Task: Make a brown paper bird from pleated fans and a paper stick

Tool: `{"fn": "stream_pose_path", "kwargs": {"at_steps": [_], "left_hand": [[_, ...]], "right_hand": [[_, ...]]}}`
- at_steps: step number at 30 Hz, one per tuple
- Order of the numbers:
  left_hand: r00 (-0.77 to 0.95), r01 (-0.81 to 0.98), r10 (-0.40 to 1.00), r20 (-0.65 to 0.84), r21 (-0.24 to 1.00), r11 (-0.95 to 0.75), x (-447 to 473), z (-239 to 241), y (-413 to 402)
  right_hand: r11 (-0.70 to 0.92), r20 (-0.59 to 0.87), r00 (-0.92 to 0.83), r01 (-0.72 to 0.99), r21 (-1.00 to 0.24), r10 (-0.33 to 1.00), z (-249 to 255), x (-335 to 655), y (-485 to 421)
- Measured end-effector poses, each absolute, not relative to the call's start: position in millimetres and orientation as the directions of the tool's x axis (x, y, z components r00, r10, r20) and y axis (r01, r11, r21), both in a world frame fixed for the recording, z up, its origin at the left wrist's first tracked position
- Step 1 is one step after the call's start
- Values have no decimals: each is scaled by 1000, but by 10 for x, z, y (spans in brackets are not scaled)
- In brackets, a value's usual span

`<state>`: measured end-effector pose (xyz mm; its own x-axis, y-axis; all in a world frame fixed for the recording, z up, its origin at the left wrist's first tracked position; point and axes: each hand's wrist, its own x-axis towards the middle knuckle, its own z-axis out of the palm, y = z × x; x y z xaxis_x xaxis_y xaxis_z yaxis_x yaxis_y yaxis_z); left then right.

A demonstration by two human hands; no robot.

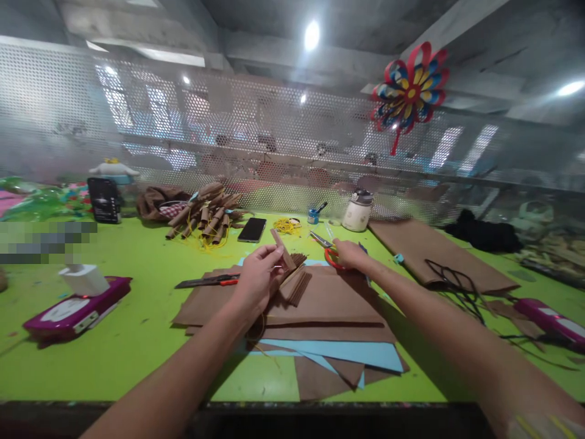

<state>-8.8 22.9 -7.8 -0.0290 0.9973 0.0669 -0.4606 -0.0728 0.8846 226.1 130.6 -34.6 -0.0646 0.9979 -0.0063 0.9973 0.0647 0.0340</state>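
Left to right on the green surface [150, 329]: a dark blade [198, 282] with a red end lies just beside the left hand [256, 277], partly over the brown sheets [338, 308]. The left hand's grip is narrow, thumb and fingers pinching 1 paper strip [284, 249] held upright and tilted above the sheets. The strip should be very light and dry, fairly stiff along its length yet easily creased or bent; 2 fingertips on its lower part, clear of the free upper end, probably suffice, with little pressure. In appearance it is brown, narrow, straight-edged and matt, perhaps folded, though the fingers hide its base.

Just right of the left hand, a few folded pieces [300, 289] of like brown paper rest on the sheets, their ridges side by side; these are likely springy, and best lifted by their long edges. The sheets are flat, smooth and stacked unevenly; light blue sheets [347, 350] show at the near edge. Farther right, the right hand [351, 253] covers part of the red handles of the scissors [321, 239], whose metal blades point away leftward. Whether its grip is closed on them cannot be told.
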Motion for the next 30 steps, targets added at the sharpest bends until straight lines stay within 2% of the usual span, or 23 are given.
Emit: {"fn": "stream_pose_path", "kwargs": {"at_steps": [6,11,16,20,24,27,30], "left_hand": [[-48,-402,995,89,910,-101,-95,-77,252],[-59,-366,993,101,923,-115,-98,-94,271],[-43,-347,994,105,931,-114,-102,-116,291],[-15,-363,996,85,928,-85,-98,-116,282],[10,-377,996,84,923,-74,-81,-114,269],[44,-390,997,66,920,-44,-61,-116,262],[57,-412,997,58,911,-29,-46,-103,245]], "right_hand": [[139,132,-124,983,-118,984,-229,2209,1292],[200,259,-104,902,-382,960,-75,2396,1422],[346,420,-36,631,-694,907,13,2688,1408],[457,523,94,374,-807,847,36,2829,1331],[492,520,121,205,-846,845,52,2876,1175],[449,453,41,84,-890,890,79,2871,980],[337,349,-79,-129,-932,934,112,2823,744]]}}
